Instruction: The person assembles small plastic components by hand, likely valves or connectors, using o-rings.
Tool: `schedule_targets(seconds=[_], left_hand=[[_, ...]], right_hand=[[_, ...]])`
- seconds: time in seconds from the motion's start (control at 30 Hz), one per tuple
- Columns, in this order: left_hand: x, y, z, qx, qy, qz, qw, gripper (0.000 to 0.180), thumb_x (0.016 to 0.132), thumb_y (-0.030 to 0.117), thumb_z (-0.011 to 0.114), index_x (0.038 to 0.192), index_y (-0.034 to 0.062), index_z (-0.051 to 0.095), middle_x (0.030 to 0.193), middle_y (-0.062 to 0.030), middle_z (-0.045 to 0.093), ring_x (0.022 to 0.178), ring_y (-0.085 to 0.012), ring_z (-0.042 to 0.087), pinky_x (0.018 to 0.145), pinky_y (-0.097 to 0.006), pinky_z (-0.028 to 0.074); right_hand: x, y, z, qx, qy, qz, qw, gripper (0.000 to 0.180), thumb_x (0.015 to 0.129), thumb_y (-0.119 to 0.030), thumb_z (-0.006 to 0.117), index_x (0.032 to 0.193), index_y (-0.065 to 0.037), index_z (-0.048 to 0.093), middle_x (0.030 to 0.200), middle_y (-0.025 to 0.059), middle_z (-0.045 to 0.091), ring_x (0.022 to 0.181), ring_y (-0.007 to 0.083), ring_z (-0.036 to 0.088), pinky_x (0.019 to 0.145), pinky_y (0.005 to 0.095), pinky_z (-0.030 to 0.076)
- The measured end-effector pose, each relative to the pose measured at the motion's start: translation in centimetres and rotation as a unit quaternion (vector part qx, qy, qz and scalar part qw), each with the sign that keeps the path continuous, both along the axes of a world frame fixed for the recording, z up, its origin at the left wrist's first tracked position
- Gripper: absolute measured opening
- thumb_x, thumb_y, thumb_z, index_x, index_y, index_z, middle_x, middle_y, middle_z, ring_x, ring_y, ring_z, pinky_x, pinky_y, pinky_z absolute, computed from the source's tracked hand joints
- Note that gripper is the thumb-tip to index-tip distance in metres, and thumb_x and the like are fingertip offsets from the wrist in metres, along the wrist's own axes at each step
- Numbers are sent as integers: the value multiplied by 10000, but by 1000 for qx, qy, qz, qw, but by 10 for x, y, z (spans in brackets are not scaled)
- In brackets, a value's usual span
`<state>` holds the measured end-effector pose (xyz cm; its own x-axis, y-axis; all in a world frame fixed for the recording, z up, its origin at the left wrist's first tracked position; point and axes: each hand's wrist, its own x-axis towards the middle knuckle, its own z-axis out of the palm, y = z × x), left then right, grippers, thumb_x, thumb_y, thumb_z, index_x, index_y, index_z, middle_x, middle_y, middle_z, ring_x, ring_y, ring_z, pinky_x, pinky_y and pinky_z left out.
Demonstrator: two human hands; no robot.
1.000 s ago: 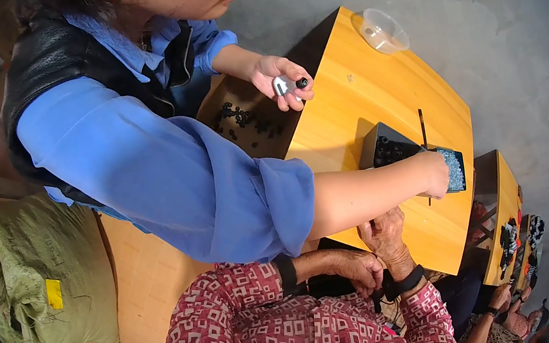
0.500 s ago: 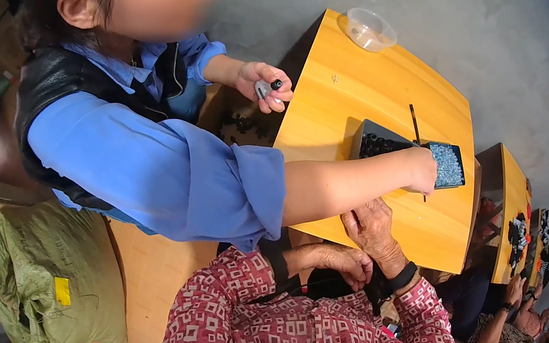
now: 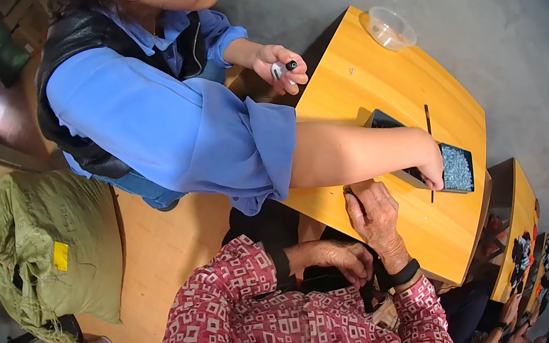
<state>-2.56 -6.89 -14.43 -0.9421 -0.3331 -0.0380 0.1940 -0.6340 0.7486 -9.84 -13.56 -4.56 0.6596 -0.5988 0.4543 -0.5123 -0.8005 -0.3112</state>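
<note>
Coworker's hand [image 3: 427, 154] back, over dark tray [image 3: 414, 178]

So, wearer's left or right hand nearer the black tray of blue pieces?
Right. The right hand is over the edge of the table, lower left of the black tray; the left hand is farther off, lower in view.

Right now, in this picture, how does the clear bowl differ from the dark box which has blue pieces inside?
The clear bowl is round and see-through; the dark box is rectangular. The bowl stands at the table's far edge, while the box is nearer, beside the co-worker's hand. Both are open-topped containers on the same yellow wooden table.
</note>
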Motion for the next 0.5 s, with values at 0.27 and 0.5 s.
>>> schedule_targets(seconds=[0.27,0.5], left_hand=[[10,-11,-7,8,-19,29,999,249,853,240,615,991,35,599,941,-73,650,882,-171,646,811,-268,499],[17,-12,-12,13,-8,58,998,281,878,288,618,1023,48,597,954,-73,650,900,-177,638,831,-277,486]], right_hand=[[1,-1,-2,-8,-7,-16,1000,217,753,16,651,966,-3,611,858,166,592,766,355,579,680,400,489],[3,2,-2,-11,-9,-21,1000,237,740,12,659,972,-11,615,877,165,600,795,355,594,708,394,503]])
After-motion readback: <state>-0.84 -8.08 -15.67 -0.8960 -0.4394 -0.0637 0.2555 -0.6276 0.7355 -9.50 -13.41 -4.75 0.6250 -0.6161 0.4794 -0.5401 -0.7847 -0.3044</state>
